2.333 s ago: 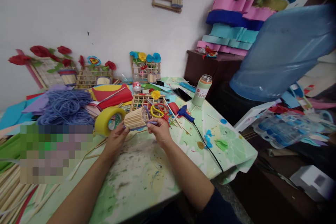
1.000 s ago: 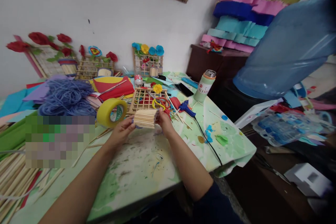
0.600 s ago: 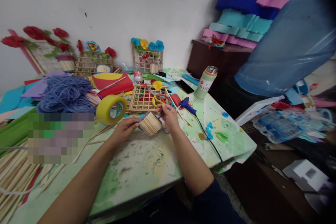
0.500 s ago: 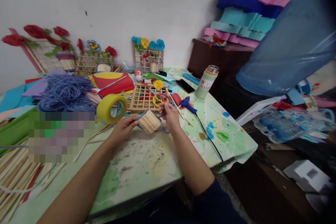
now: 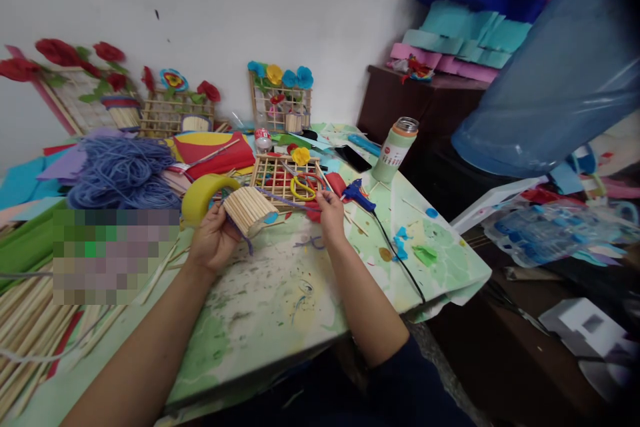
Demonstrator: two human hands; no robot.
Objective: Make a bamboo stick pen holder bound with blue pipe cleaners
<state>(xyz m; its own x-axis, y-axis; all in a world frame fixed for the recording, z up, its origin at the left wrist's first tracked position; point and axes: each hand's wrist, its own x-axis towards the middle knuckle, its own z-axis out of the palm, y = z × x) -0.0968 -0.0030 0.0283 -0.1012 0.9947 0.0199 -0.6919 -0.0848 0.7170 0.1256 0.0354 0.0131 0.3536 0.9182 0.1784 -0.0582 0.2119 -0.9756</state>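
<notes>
My left hand [image 5: 216,240] grips a small basket-like piece of pale wooden sticks [image 5: 250,209], tilted, with purple-blue yarn along its edge. A strand of the same yarn [image 5: 287,200] stretches from the piece to my right hand [image 5: 330,213], whose fingers pinch its end. Just past my right hand lie scissors with yellow and red handles [image 5: 301,188], resting on a stick lattice [image 5: 265,177] with a yellow paper flower [image 5: 301,156]. A roll of yellow tape [image 5: 196,200] stands directly behind my left hand. Loose yarn scraps [image 5: 311,242] lie on the table between my forearms.
A blue glue gun [image 5: 359,195] with a black cord lies right of my right hand, near a green bottle [image 5: 395,150]. To the left are a heap of blue yarn [image 5: 125,170] and loose sticks [image 5: 35,327]. Flower-decorated lattices [image 5: 280,103] lean on the wall.
My left hand has moved left and turned the stick piece. My right hand has moved slightly right, away from it, drawing the yarn out straight between them.
</notes>
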